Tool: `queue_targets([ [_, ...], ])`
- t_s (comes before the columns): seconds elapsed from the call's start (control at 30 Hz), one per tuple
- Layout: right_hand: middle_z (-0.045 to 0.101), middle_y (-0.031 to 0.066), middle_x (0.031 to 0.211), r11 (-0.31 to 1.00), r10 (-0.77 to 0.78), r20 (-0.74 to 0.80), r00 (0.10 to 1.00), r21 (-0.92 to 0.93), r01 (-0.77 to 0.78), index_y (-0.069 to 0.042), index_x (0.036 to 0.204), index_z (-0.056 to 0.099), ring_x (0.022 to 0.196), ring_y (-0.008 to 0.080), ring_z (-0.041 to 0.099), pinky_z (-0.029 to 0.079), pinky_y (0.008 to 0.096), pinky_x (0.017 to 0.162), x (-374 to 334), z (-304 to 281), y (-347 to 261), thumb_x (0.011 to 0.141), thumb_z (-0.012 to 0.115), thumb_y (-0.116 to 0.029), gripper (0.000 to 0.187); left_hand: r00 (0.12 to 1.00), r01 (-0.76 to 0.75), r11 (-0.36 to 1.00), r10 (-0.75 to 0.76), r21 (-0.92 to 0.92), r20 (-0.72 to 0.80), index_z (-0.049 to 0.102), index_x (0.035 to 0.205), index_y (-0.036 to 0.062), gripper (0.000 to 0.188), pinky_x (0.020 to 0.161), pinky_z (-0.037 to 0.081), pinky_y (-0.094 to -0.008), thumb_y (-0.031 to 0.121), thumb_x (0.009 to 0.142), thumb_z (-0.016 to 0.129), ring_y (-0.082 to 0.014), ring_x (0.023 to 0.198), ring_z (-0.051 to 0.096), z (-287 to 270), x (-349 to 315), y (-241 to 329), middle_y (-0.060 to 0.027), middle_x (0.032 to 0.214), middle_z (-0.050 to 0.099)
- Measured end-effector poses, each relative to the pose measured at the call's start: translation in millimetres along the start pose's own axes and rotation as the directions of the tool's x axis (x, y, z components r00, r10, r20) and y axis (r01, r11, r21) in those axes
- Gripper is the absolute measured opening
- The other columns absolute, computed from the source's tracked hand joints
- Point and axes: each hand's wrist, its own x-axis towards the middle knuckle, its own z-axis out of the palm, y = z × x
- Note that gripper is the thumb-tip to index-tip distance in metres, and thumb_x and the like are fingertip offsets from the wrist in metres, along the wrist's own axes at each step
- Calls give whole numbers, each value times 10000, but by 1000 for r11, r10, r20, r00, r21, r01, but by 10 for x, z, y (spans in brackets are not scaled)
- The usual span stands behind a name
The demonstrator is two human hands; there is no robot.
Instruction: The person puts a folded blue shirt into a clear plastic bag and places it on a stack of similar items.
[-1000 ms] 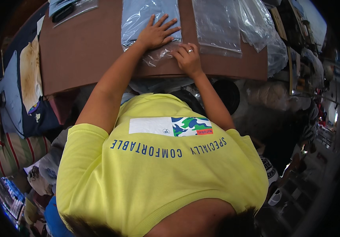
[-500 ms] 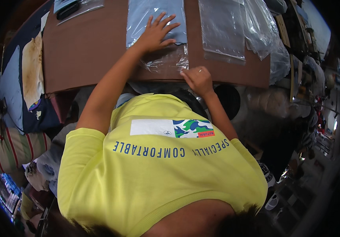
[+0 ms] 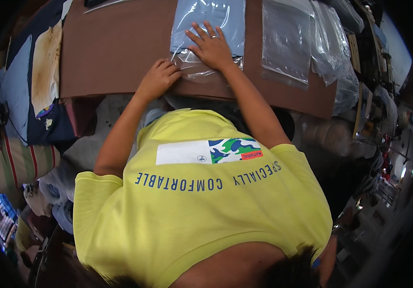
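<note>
A folded light blue garment point(image 3: 216, 17) lies inside a clear plastic bag point(image 3: 194, 67) on the brown table. The bag's near end is loose and wrinkled, extending past the garment. My right hand point(image 3: 212, 48) rests flat with fingers spread on the near part of the garment, over the plastic; a ring shows on one finger. My left hand point(image 3: 160, 78) has its fingers curled and pressed together at the bag's near left corner, pinching the plastic; the fingertips are partly hidden.
The brown table point(image 3: 110, 53) ends just before my body. Flat clear bags point(image 3: 285, 43) lie to the right, with crumpled plastic point(image 3: 329, 38) beside them. At the left hang a stained pale cloth point(image 3: 47, 67) and a blue cloth point(image 3: 16, 91), above a striped bundle point(image 3: 16, 153).
My hands have swapped parts: the left moved from lying flat on the garment to the bag's left corner, and the right left the right corner to lie flat on the garment.
</note>
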Motion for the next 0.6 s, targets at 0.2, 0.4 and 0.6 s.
queue_targets([
  [0.2,320,-26,1455,1000,-3,-6,1000,-7,3,-336,1352,398,1349,258,269,186,505,1085,-2,12,22,896,410,-522,492,997,-37,995,43,89,-65,650,989,81,248,928,400,-405,87,756,564,-177,908,574,-86,-196,179,-32,917,621],
  [0.4,332,-4,1452,982,-23,-7,1000,189,24,-278,1350,416,1344,277,280,188,495,1084,-8,19,117,915,426,-458,471,1000,-18,999,19,50,-9,595,1103,94,408,973,362,-409,180,710,664,-203,1059,512,-71,-293,213,-39,1105,564],
  [0.6,297,42,1471,930,33,154,988,357,-87,-160,1378,380,1376,262,214,126,477,1101,-890,-641,388,868,532,-429,596,991,52,987,-32,-151,129,260,1409,134,1070,1120,151,-492,483,539,776,-305,1384,134,-229,-165,-230,-88,1504,157],
])
